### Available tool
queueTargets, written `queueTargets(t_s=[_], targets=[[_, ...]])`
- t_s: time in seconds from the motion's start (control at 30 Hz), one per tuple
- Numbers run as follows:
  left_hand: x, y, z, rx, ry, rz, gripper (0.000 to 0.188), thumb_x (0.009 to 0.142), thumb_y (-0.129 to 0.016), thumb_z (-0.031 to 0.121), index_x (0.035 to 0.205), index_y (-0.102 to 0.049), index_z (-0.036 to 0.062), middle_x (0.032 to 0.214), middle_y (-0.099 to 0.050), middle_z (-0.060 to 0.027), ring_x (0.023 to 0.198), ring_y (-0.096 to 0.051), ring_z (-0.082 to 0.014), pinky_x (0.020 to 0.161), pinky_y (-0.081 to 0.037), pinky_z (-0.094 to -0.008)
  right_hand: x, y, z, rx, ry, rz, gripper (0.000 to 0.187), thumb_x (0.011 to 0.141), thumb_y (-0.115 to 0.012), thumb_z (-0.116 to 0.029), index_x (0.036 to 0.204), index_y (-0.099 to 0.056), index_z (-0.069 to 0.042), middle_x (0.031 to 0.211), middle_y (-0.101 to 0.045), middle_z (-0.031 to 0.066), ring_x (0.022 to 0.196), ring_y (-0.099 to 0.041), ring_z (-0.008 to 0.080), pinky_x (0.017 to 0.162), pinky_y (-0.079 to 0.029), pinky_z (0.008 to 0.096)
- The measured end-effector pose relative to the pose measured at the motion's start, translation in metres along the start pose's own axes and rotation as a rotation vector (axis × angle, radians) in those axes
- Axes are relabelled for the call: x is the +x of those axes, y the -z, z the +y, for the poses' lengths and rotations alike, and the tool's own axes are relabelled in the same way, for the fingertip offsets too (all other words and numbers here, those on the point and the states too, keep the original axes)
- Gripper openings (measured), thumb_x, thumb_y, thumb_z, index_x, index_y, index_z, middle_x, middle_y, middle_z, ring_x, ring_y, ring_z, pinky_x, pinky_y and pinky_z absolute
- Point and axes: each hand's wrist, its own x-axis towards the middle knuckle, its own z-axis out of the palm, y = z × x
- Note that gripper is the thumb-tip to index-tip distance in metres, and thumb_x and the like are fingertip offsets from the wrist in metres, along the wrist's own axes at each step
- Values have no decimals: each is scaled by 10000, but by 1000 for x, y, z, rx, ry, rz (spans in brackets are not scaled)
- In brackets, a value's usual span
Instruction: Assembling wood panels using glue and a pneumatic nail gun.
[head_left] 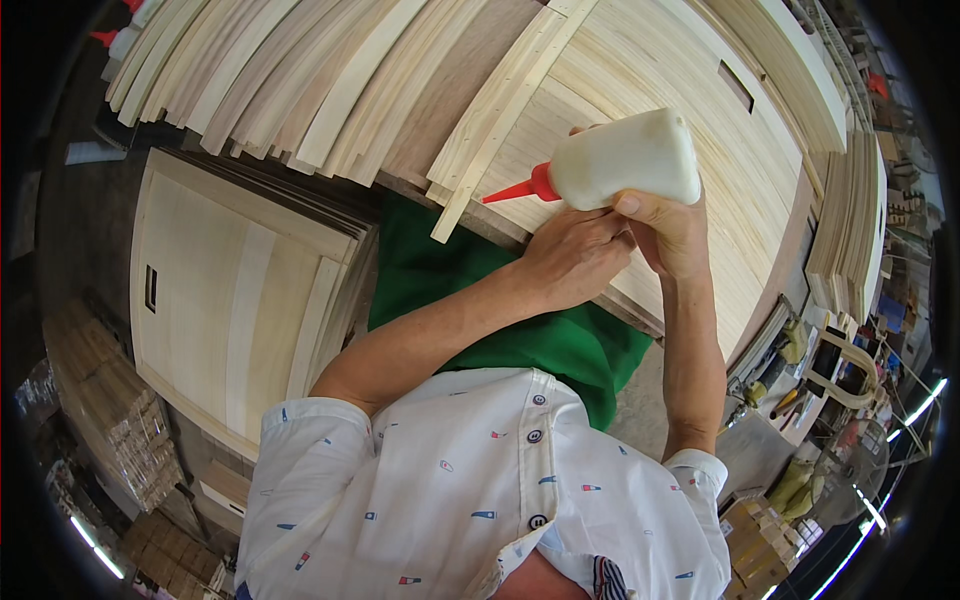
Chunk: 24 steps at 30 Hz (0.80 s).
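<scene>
A white glue bottle (628,160) with a red pointed nozzle lies tilted on its side in my right hand (672,228). Its thumb presses the near side and a fingertip shows behind. The nozzle points left, its tip just right of a narrow wooden strip (497,150), with a gap between. My left hand (583,258) is beside the right one, below the bottle, its fingers curled in; whatever they hold, if anything, is hidden. Under both hands lies a pale wooden panel (640,75) with a slot cut in it. The strip's near end juts past the bench edge.
Rows of wooden boards (300,70) stand at the far left. Below them leans a stack of slotted panels (230,300). More boards (845,230) are stacked at the right, near a cluttered tool surface (790,390). A green cloth (430,270) hangs at my front.
</scene>
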Motion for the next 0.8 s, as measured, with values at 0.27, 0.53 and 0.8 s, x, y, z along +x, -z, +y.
queueTargets(t_s=[0.27,0.53,0.8], targets=[[1,-1,-1,52,-62,67,148,848,-621,185,897,-663,52,1004,-617,-102,1002,-572,-257,883,-453,-395,5,-1,2,-19,-6,3,678,681,-794,53,1274,-470,-7,1097,-603,115,1013,-599,226,855,-529,377],[3,4,2,52,-95,102,179,790,-666,141,939,-638,45,1054,-592,-74,1132,-498,-247,999,-380,-399,22,9,-4,-12,70,4,603,707,-769,57,1243,-499,-2,1089,-610,105,1018,-593,231,876,-504,384],[4,6,3,42,-104,79,238,755,-685,115,970,-637,24,1155,-571,-73,1205,-464,-239,1005,-377,-397,50,27,-15,-23,172,74,520,743,-745,51,1210,-520,2,1076,-616,108,999,-608,231,847,-526,371]])
